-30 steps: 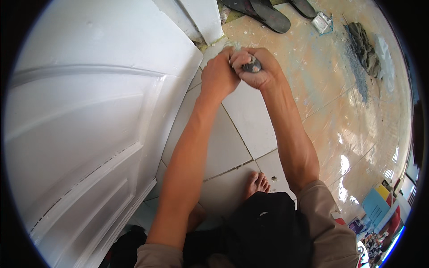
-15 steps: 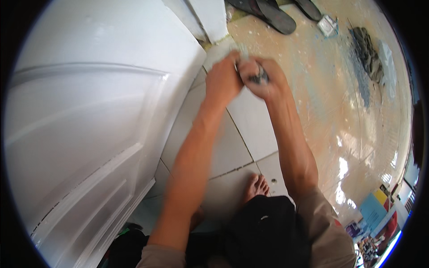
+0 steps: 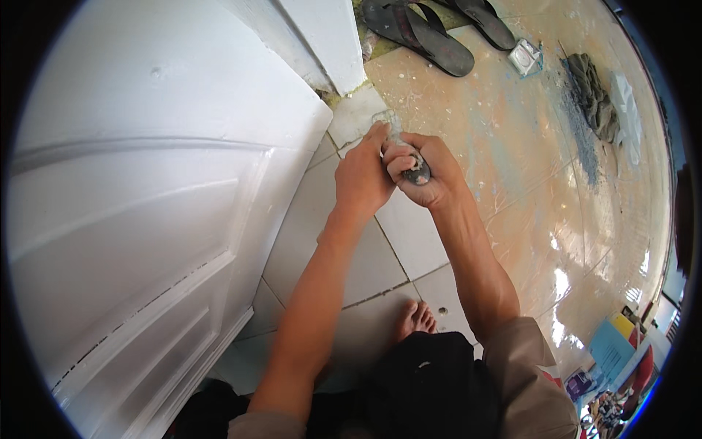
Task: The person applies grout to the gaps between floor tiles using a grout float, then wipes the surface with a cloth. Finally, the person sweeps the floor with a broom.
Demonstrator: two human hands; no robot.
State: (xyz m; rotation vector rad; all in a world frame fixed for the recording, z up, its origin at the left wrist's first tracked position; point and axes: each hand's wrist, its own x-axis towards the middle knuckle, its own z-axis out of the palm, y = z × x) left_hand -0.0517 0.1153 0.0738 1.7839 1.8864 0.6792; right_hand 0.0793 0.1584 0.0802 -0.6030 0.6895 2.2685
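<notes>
1. Hands meet over the white floor tiles point(image 3: 322, 219), close by the white panelled door point(image 3: 131, 219): the right hand point(image 3: 424, 172) has its fingers wrapped around a small dark tool point(image 3: 418, 175), while the left hand point(image 3: 363, 179) steadies a clear, glassy piece point(image 3: 387, 124) with curled fingers.
2. Steady pressure and a firm hold from the left hand would likely keep the work controlled.
3. A small square packet point(image 3: 525, 57), pale with bluish edges, lies near the dark sandals point(image 3: 420, 33); colourful flat packages point(image 3: 614, 351) sit at the lower right.
</notes>
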